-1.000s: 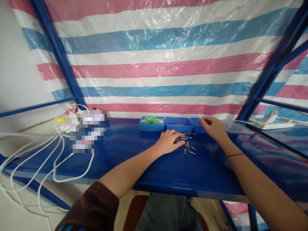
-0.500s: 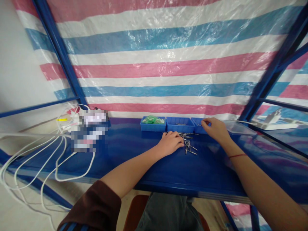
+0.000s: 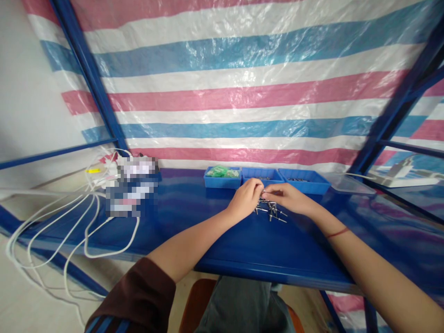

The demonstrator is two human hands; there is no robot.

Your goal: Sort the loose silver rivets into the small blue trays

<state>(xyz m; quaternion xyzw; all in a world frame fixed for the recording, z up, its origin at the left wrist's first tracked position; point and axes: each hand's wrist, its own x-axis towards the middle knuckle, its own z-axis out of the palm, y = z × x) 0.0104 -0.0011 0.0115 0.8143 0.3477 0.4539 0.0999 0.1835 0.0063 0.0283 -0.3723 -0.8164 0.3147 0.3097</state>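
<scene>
My left hand [image 3: 247,198] and my right hand [image 3: 288,197] meet fingertip to fingertip just above a small pile of thin metal pins [image 3: 272,212] on the blue table [image 3: 194,222]. Both hands are pinched, and a small metal piece seems to sit between their fingertips, too small to name. Behind the hands stand three blue trays in a row: the left tray [image 3: 222,177] holds green parts, the middle tray [image 3: 266,175] and the right tray [image 3: 305,181] hold small dark metal parts.
White cables [image 3: 72,222] loop over the table's left end beside a blurred-out object [image 3: 132,193]. A clear plastic lid or tray [image 3: 347,182] lies right of the blue trays. A striped tarp hangs behind, between blue frame posts [image 3: 90,78].
My right hand left the right blue tray and came back to the left, above the pin pile. My left hand lifted off the pins and pinched up to meet it.
</scene>
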